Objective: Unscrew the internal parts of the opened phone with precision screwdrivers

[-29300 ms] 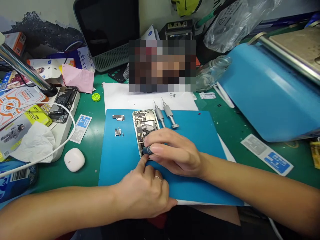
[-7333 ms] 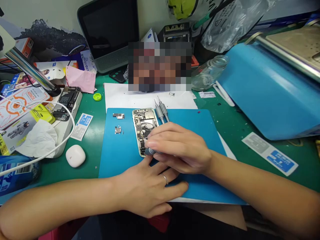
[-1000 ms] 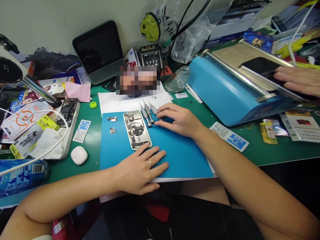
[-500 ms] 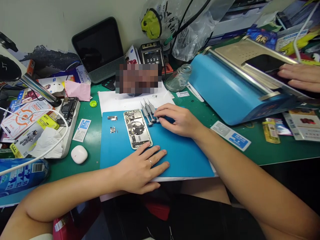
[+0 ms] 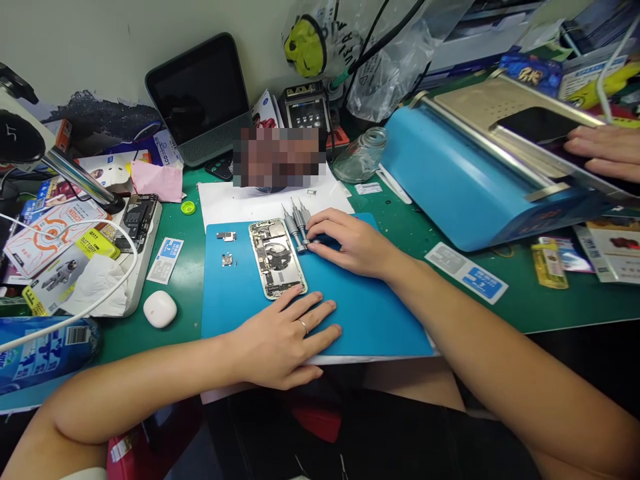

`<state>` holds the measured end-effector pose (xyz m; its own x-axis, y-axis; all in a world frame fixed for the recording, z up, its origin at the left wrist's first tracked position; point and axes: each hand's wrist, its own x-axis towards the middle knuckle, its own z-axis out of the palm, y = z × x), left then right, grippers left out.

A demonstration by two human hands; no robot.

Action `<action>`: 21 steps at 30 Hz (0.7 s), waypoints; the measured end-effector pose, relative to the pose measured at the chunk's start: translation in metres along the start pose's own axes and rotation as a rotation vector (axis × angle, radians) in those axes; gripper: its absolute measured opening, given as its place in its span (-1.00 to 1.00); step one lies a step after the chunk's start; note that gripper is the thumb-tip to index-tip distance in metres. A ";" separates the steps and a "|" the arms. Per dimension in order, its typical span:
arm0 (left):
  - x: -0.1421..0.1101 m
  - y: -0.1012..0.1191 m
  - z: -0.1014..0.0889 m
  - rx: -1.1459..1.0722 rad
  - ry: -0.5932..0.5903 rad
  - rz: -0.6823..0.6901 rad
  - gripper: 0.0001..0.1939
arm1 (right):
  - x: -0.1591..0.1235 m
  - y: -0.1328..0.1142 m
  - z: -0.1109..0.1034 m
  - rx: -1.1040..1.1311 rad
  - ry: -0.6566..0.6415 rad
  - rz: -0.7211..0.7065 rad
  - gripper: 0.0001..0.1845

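Note:
An opened phone (image 5: 278, 257) with its inner parts bare lies on a blue mat (image 5: 370, 320). My left hand (image 5: 285, 340) rests flat on the mat with its fingers spread, one fingertip at the phone's lower edge. Several grey precision screwdrivers (image 5: 296, 228) lie side by side just right of the phone, tips pointing away from me. My right hand (image 5: 345, 241) has its thumb and fingers closed at the handle of the rightmost screwdriver; the fingers partly cover it. Left of the phone lie small metal phone parts (image 5: 227, 260) and another small part (image 5: 227, 236).
A blue machine (image 5: 450, 180) stands at the right, with another person's hand (image 5: 605, 150) on a dark phone on its top. A glass jar (image 5: 360, 157) tilts behind the mat. Boxes (image 5: 55, 233) and a white earbud case (image 5: 160, 309) lie left. A tablet-like screen (image 5: 200, 100) stands behind.
My right hand has shifted slightly left, bringing its fingertips closer against the screwdrivers. My left hand and the phone stay in place. The view has moved a little.

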<state>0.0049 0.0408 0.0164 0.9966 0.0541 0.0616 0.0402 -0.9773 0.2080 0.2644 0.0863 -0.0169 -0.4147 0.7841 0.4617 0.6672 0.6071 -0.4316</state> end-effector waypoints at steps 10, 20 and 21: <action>0.001 -0.001 0.001 -0.011 0.004 0.002 -0.38 | -0.002 0.002 -0.002 0.292 0.268 0.206 -0.95; 0.001 0.000 -0.001 -0.019 -0.008 -0.003 -0.38 | -0.001 0.008 -0.008 0.564 0.611 0.323 -0.72; 0.001 0.000 -0.001 -0.021 -0.009 -0.003 -0.38 | -0.001 0.008 -0.008 0.600 0.608 0.332 -0.71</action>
<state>0.0053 0.0413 0.0170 0.9971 0.0548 0.0526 0.0414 -0.9726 0.2287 0.2753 0.0898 -0.0144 0.2517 0.8306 0.4967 0.1900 0.4608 -0.8669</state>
